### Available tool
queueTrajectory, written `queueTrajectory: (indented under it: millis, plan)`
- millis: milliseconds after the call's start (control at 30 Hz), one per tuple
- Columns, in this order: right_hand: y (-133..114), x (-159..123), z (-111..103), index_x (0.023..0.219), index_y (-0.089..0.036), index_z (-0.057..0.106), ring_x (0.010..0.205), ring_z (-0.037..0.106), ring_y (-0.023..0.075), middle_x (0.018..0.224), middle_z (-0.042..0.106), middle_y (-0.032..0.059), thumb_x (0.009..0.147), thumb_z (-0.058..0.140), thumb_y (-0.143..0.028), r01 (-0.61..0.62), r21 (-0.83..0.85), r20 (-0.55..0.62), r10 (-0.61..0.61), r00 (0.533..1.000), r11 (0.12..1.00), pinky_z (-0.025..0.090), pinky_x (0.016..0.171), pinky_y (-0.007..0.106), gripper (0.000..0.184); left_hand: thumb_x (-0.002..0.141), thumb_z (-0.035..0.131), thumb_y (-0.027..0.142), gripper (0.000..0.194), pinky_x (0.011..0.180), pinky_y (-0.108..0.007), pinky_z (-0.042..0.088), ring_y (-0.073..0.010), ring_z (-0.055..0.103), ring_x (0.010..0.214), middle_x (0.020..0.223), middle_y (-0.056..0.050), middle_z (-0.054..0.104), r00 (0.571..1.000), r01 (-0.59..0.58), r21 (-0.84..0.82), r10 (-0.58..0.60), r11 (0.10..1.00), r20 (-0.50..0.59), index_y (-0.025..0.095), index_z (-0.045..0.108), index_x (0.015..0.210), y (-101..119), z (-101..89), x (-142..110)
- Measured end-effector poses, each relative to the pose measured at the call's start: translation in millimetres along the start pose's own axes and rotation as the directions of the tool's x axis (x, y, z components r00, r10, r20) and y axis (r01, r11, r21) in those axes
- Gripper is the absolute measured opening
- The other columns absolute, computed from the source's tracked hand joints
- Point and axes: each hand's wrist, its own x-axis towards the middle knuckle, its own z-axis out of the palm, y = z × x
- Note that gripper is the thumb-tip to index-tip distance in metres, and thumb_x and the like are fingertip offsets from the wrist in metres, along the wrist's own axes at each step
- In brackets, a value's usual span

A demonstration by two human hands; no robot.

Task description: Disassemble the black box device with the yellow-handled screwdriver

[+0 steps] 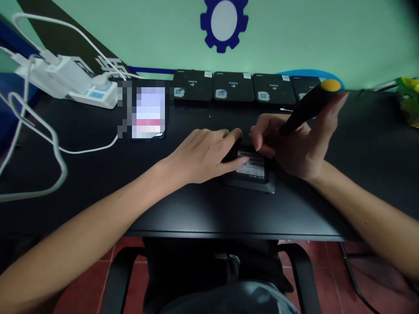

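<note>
Two hands (209, 155) (299, 150), gripped tool (309, 107), labelled box (253, 169)

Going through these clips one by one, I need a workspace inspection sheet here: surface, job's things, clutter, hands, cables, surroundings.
Surface: black table, light glinting near the front edge.
Job's things: black device with a printed label, lying on the table; dark-handled tool with a yellow end, tip hidden.
Clutter: four black boxes in a row behind; phone, lit screen pixelated; yellow-green packet at the right edge.
Hands: left hand at the device, thumb over the label; right hand gripping the tool.
Cables: white cables looping beside a power strip.
Surroundings: green wall, gear emblem, red floor.
</note>
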Motion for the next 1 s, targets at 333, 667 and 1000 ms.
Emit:
queueTrajectory:
  millis: [333, 667, 1000]
  plan:
    - [4.7, -0.1, -2.5, 0.078, -0.023, 0.07, 0.05, 0.04, 0.018, 0.058, 0.042, 0.0019, 0.085, 0.03, -0.105, 0.043, 0.045, 0.044, -0.045, 0.998, 0.998, 0.034, 0.05, 0.037, 0.091, 0.114, 0.043, 0.058, 0.054, 0.065, -0.034, 0.04, -0.0274, 0.072, 0.083, 0.104, -0.01, 0.075, 1.0, -0.007, 0.004, 0.007, 1.0, -0.011, 0.015, 0.059, 0.142, -0.2, -0.2, -0.3]
    - [10.5, 2.2, -2.3, 0.077, -0.024, 0.071, 0.049, 0.038, 0.0199, 0.054, 0.042, 0.0025, 0.089, 0.02, -0.101, 0.076, 0.067, 0.039, -0.078, 0.996, 0.995, 0.032, 0.05, 0.039, 0.094, 0.114, 0.044, 0.059, 0.052, 0.063, -0.035, 0.04, -0.0274, 0.073, 0.083, 0.104, -0.009, 0.075, 1.0, -0.007, 0.013, 0.007, 1.0, -0.008, 0.015, 0.059, 0.139, -0.3, -2.2, -0.1]
    - [12.4, 2.0, -0.7, 0.08, -0.023, 0.07, 0.049, 0.035, 0.0194, 0.053, 0.038, -0.0005, 0.095, 0.013, -0.095, 0.134, 0.086, 0.056, -0.139, 0.989, 0.987, 0.028, 0.052, 0.038, 0.094, 0.114, 0.045, 0.058, 0.05, 0.064, -0.034, 0.042, -0.0276, 0.074, 0.083, 0.104, -0.009, 0.075, 1.0, 0.0, 0.017, 0.0, 1.0, -0.002, 0.016, 0.06, 0.135, 0.1, -1.7, -0.3]
